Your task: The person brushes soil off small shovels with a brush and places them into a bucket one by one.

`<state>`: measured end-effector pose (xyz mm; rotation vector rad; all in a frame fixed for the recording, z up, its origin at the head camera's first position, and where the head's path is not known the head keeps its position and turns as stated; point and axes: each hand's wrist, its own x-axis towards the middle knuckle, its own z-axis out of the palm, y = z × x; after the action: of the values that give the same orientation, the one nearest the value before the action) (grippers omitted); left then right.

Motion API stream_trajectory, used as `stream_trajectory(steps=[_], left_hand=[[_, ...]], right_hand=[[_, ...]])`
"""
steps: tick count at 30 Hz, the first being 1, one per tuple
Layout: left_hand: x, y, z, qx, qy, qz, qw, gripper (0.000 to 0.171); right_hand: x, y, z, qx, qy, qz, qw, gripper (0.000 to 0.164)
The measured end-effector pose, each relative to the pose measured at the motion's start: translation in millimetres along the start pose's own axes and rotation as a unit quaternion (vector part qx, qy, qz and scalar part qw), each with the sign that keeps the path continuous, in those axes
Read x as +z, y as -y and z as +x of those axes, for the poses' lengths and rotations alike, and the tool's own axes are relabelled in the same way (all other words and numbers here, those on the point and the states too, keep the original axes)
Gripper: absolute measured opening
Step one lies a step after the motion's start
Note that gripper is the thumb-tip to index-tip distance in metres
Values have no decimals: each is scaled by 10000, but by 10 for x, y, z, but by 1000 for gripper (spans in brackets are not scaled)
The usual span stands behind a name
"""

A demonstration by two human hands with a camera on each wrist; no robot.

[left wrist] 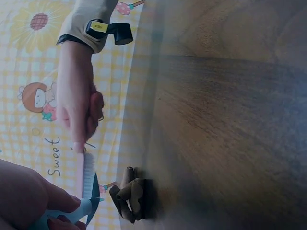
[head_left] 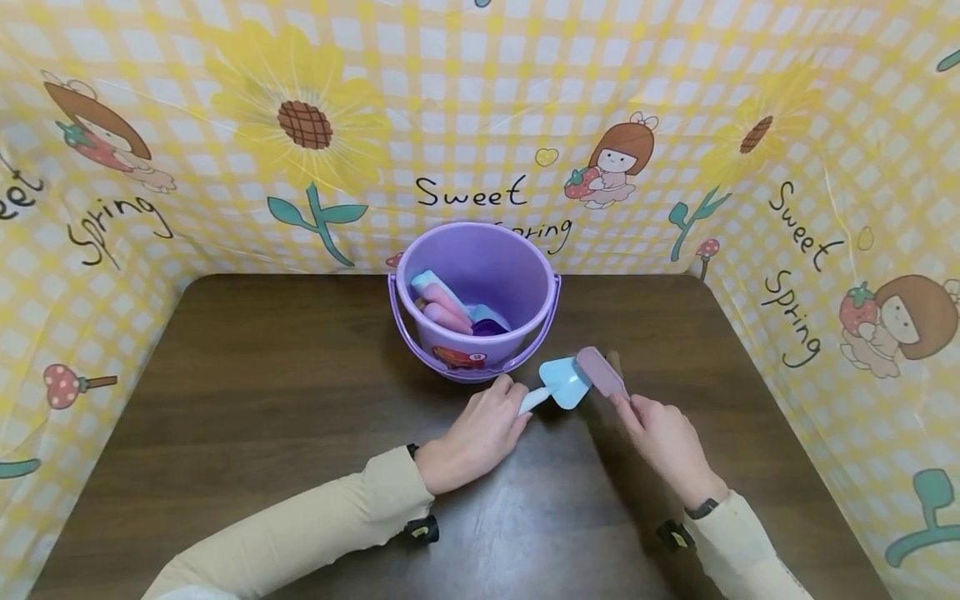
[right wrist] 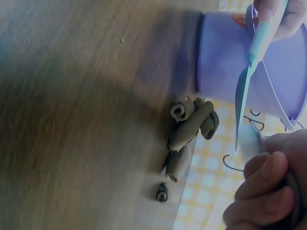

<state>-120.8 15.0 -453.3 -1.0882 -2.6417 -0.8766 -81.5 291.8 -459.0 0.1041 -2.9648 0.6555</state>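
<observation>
My left hand grips the handle of a light blue toy trowel, whose blade points right, above the dark wooden table. In my right hand is a pink brush, pinched by its handle. Its white bristles face the trowel and meet the blade in the left wrist view. From the right wrist, the trowel appears edge-on, with the bristles right at its tip. Beyond both tools, several brown rolled pieces lie on the table, mostly hidden behind the tools from the head view.
A purple bucket stands at the back of the table, its handle hanging down in front. Pink and blue tools lean inside it. A yellow checked cloth walls in the back and sides. Tiny crumbs dot the tabletop.
</observation>
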Motion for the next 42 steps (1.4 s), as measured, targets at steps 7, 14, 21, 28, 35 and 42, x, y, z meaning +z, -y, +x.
stream_trajectory(steps=[7, 14, 21, 28, 35, 42], left_hand=[[36, 19, -35, 85, -137, -101, 9998, 14], [14, 43, -52, -164, -55, -264, 9995, 13], [-8, 62, -37, -422, 223, -721, 9963, 14], [0, 106, 34, -374, 452, -878, 9944, 13], [29, 114, 57, -736, 652, -1244, 9873, 17], [57, 100, 53, -832, 941, -1590, 9793, 20]], right_hand=[[56, 46, -10, -241, 549, 237, 9979, 36], [-57, -48, -3, 331, 185, 83, 9992, 38], [-223, -67, -12, 338, -548, 105, 9979, 43], [-286, 23, -1, 188, -630, 293, 9974, 42], [-205, 96, -5, 119, -124, 585, 9981, 39], [-83, 171, -25, -86, 453, 935, 9945, 36]])
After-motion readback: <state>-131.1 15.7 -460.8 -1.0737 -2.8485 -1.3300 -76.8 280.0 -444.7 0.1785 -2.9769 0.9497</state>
